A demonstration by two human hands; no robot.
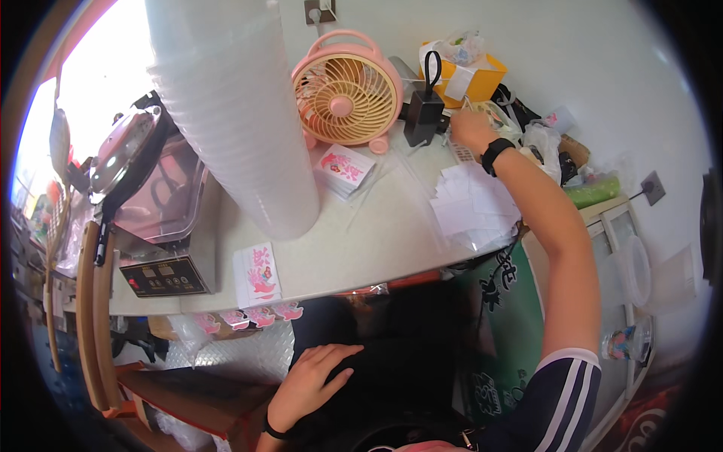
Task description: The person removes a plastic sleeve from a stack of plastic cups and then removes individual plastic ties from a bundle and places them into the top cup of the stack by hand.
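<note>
My right hand (471,133) reaches to the back of the table, over a small white plastic basket (463,153). Its fingertips are hidden, so any grip there cannot be made out. Beside it stands a black box-shaped device (421,120) with a loop strap. Nearer me lies a fanned pile of white paper pieces (474,206). My left hand (305,387) rests over my dark-clothed lap, empty, thumb apart from the fingers. Stacks of pink-printed cards lie by the fan (346,166) and at the table's front edge (261,274).
A tall stack of translucent plastic cups (243,130) rises beside a pink fan (344,99). An electric cooker (169,277) carries a clear tub (164,198) and a lidded pan (127,152). A yellow box (483,79) and plastic bags (542,147) crowd the wall. A green carton (508,316) stands below right.
</note>
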